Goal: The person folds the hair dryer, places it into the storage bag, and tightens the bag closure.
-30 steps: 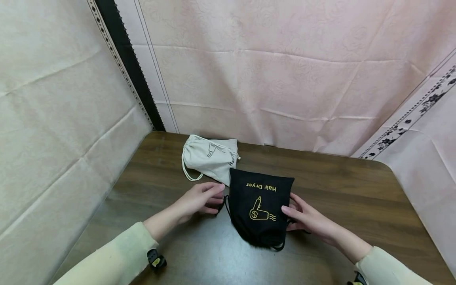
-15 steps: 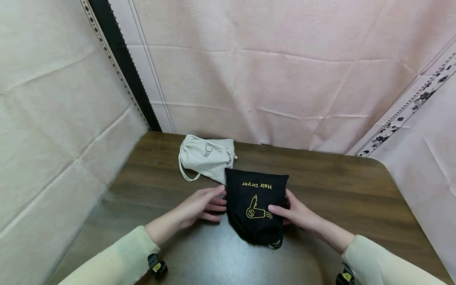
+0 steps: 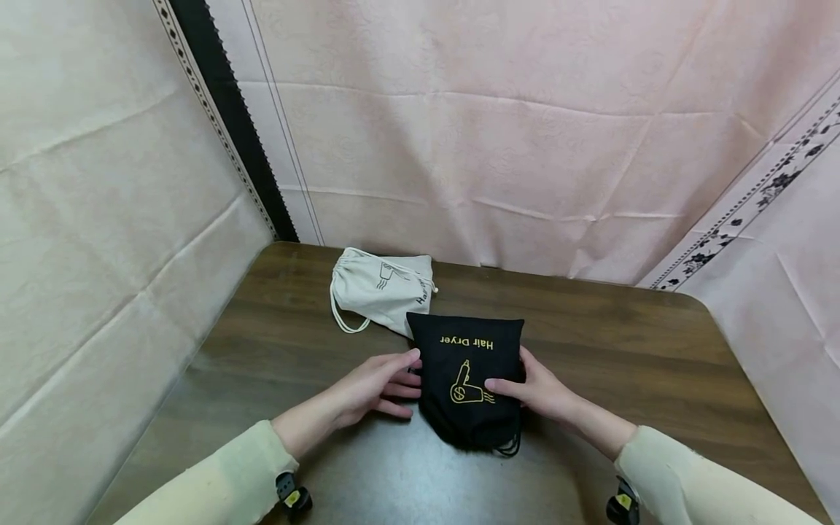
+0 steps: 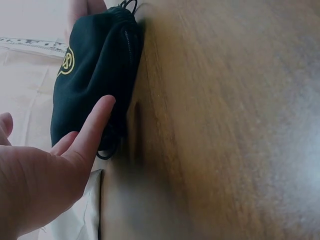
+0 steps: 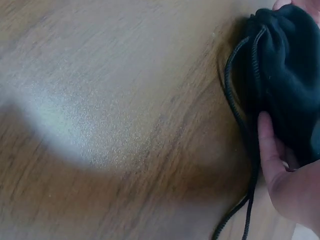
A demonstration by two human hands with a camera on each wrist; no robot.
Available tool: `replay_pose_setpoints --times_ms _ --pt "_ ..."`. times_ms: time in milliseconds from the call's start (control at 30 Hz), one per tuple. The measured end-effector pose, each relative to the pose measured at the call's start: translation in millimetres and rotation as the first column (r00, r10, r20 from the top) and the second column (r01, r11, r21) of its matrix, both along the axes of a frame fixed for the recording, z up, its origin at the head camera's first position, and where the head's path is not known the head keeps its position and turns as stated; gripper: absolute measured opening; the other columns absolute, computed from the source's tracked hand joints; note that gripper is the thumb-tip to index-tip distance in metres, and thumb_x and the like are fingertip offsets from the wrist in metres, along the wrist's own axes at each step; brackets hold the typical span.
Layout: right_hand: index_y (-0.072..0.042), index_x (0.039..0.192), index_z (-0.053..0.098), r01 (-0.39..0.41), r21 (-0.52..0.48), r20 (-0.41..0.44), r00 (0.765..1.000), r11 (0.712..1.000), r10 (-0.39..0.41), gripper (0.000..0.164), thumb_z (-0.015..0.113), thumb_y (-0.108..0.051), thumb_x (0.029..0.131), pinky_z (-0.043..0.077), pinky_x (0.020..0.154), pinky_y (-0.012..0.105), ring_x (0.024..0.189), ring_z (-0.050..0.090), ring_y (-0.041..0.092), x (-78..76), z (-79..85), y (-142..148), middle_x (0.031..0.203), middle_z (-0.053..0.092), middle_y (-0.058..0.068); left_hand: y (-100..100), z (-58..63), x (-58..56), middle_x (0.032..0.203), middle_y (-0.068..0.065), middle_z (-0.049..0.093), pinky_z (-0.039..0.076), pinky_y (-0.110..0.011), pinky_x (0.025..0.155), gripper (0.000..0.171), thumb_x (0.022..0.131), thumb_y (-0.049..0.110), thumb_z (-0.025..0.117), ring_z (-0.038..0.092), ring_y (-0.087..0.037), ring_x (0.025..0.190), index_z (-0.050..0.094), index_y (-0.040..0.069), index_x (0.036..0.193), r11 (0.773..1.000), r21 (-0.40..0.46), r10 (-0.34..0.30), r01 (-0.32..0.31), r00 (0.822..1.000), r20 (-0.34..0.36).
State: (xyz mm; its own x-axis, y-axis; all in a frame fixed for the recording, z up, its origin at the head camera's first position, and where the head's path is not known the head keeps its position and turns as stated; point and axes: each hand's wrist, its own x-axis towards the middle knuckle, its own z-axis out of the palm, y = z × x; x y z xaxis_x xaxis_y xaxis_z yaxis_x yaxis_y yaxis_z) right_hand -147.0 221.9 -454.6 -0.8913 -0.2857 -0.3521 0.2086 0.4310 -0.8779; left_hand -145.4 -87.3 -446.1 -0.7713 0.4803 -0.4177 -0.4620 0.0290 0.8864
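A black drawstring bag (image 3: pixel 469 423) printed "Hair Dryer" with a yellow dryer drawing lies on the table between my hands, its lettering upside down to me. My right hand (image 3: pixel 541 386) grips its right side, thumb over the printed face and fingers along the edge. At the opposite edge, my left hand (image 3: pixel 377 383) has its fingers extended, fingertips right at the fabric. Black cords (image 5: pixel 230 95) trail from the gathered mouth in the right wrist view. Behind the black bag lies a cream drawstring bag (image 3: pixel 374 292), its near corner partly covered.
The brown wooden table (image 3: pixel 623 335) has rounded far corners. A pale pink cloth (image 3: pixel 492 146) hangs behind it, and a white cloth (image 3: pixel 118 219) hangs along the left side. A wrist camera (image 3: pixel 292 492) is strapped at the left sleeve.
My right hand has moved left, its thumb further over the black bag's face. That bag has slid slightly left. My left fingers, curled by a cord earlier, are now straighter against its edge.
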Motion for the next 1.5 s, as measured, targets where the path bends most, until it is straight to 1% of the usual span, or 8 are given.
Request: replay_pose_setpoints --times_ms 367,700,1033,1100,1267,1367,1433,1500 --pt "-0.010 0.139 0.039 -0.001 -0.032 0.016 1.000 0.999 0.001 0.067 0.071 -0.037 0.087 0.055 0.082 0.036 0.099 0.064 0.020 -5.5 -5.4 1.3 0.117 0.065 0.011 -0.4 2.7 2.9 0.125 -0.022 0.059 0.055 -0.050 0.080 0.073 0.090 0.057 0.056 0.062 -0.031 0.109 0.048 0.000 0.135 1.000 0.015 -0.008 0.008 1.000 -0.001" --pt "-0.008 0.136 0.042 0.073 -0.132 0.056 0.996 0.989 -0.066 0.064 0.074 -0.030 0.085 0.057 0.078 0.038 0.094 0.068 0.022 -10.4 -7.3 5.5 0.114 0.064 0.013 -8.2 7.8 3.7 0.128 -0.024 0.058 0.054 -0.052 0.082 0.070 0.093 0.055 0.053 0.058 -0.037 0.116 0.049 0.000 0.135 0.999 0.047 -0.022 0.022 1.000 -0.006" --pt "-0.008 0.141 0.036 0.142 -0.221 0.107 0.987 0.965 -0.121 0.065 0.070 -0.029 0.089 0.056 0.080 0.040 0.098 0.068 0.022 -20.7 9.9 25.3 0.115 0.065 0.012 -17.1 19.9 0.5 0.136 -0.030 0.049 0.053 -0.051 0.084 0.077 0.092 0.056 0.054 0.053 -0.041 0.122 0.041 -0.002 0.141 0.998 0.056 -0.011 0.011 1.000 -0.015" --pt "-0.007 0.141 0.036 0.154 -0.215 0.073 0.987 0.964 -0.142 0.066 0.070 -0.030 0.089 0.056 0.082 0.037 0.099 0.067 0.020 -26.3 12.9 32.3 0.116 0.065 0.010 -19.2 22.8 -1.0 0.136 -0.030 0.048 0.054 -0.050 0.084 0.076 0.091 0.057 0.054 0.053 -0.041 0.122 0.043 -0.001 0.140 0.999 0.049 0.001 0.000 1.000 -0.024" --pt "-0.006 0.143 0.035 0.189 -0.145 -0.040 0.980 0.971 -0.196 0.069 0.069 -0.035 0.089 0.055 0.081 0.028 0.096 0.067 0.011 -45.6 18.2 54.3 0.115 0.066 0.003 -23.2 28.7 -7.5 0.135 -0.029 0.050 0.054 -0.048 0.084 0.069 0.091 0.056 0.056 0.054 -0.041 0.121 0.049 0.003 0.135 0.998 0.003 0.058 -0.058 0.994 -0.097" --pt "-0.007 0.144 0.034 0.204 -0.100 -0.065 0.975 0.974 -0.211 0.073 0.068 -0.040 0.089 0.054 0.080 0.027 0.095 0.066 0.008 -58.5 19.7 65.7 0.116 0.064 0.001 -25.4 30.2 -12.0 0.133 -0.024 0.054 0.055 -0.047 0.083 0.065 0.090 0.054 0.058 0.055 -0.039 0.120 0.052 0.005 0.133 0.992 -0.071 0.086 -0.100 0.980 -0.179" --pt "-0.008 0.145 0.032 0.212 -0.076 -0.071 0.974 0.974 -0.217 0.075 0.068 -0.042 0.088 0.055 0.079 0.027 0.094 0.066 0.007 -67.0 19.7 70.4 0.116 0.063 0.000 -27.0 29.8 -14.4 0.131 -0.018 0.057 0.055 -0.046 0.084 0.063 0.089 0.054 0.060 0.057 -0.036 0.118 0.054 0.009 0.132 0.980 -0.153 0.087 -0.129 0.963 -0.254" --pt "-0.009 0.146 0.031 0.223 -0.072 -0.068 0.971 0.972 -0.228 0.078 0.068 -0.043 0.088 0.055 0.078 0.027 0.092 0.066 0.006 -75.6 18.8 72.4 0.115 0.062 -0.001 -29.5 28.1 -16.7 0.125 -0.010 0.063 0.055 -0.043 0.084 0.061 0.086 0.057 0.062 0.062 -0.030 0.111 0.057 0.016 0.130 0.942 -0.290 0.052 -0.171 0.925 -0.377"
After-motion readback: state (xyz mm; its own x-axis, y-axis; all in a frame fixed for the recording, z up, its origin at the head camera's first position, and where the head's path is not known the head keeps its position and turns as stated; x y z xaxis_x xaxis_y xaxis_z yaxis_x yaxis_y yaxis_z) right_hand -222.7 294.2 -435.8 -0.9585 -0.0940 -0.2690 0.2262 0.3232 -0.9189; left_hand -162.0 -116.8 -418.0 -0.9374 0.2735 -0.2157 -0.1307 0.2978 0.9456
